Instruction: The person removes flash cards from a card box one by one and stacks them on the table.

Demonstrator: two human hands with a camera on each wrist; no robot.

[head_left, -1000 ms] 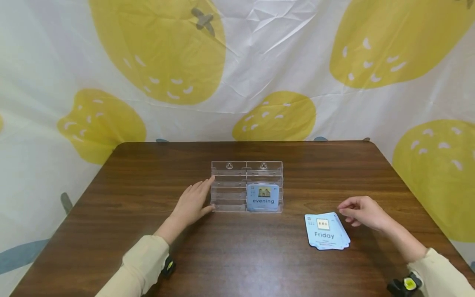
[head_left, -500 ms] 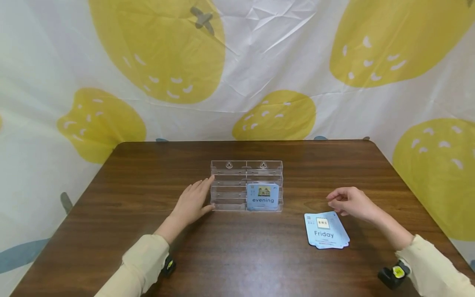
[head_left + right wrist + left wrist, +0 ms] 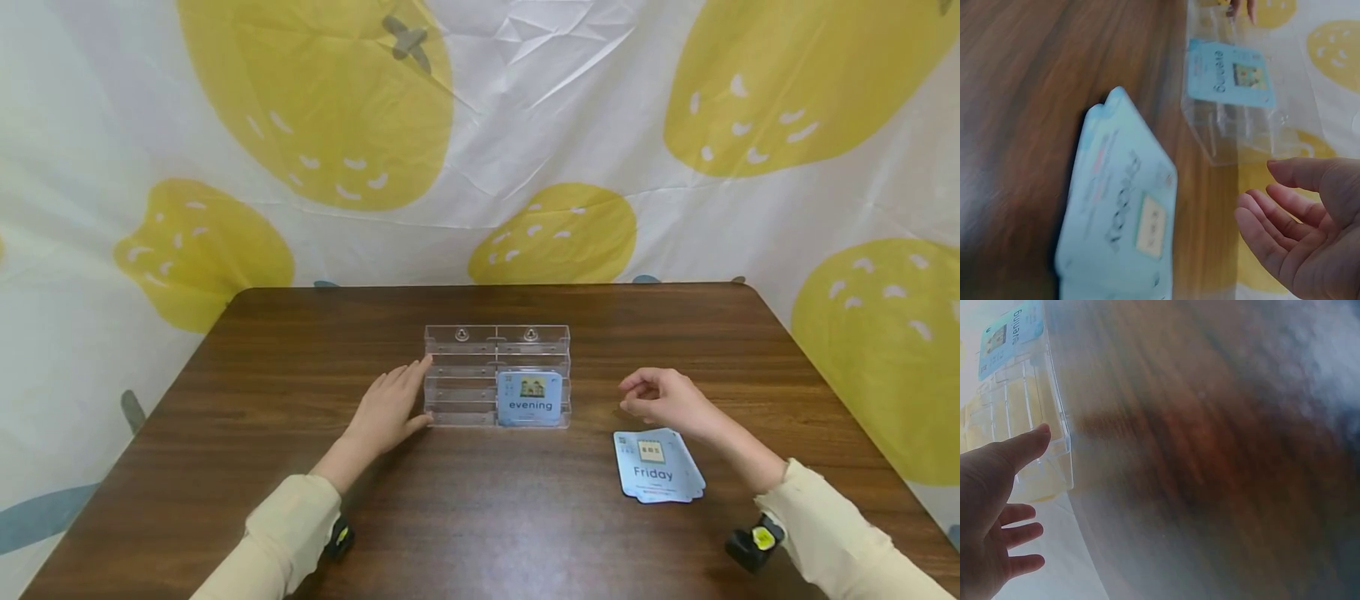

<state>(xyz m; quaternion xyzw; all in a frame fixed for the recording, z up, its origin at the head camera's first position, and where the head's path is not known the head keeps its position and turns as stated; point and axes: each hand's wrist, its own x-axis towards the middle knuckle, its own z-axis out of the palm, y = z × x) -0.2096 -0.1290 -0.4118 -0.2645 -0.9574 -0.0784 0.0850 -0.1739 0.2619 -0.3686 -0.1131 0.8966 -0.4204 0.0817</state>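
A clear plastic card rack [image 3: 461,395] with tiered pockets stands on the table. In its lower right pocket is a light blue card [image 3: 530,398] printed "evening". My left hand [image 3: 386,410] lies along the rack's left side, fingers extended, thumb and fingertips at its edge. To the right of the rack, my right hand [image 3: 671,404] hovers past the far edge of a stack of blue cards [image 3: 656,471]. "Friday" is the top card. In the right wrist view the fingers of my right hand [image 3: 1316,219] are loosely bent, with nothing between them.
The brown wood-grain table [image 3: 480,533] has its far edge against a white cloth [image 3: 555,125] with yellow fruit shapes. A dark wrist camera [image 3: 753,542] sits at the right cuff, and another camera [image 3: 340,538] at the left.
My right hand has moved left and slightly farther away, from the right of the card stack to beyond it, nearer the rack. The left hand, rack and cards keep their places.
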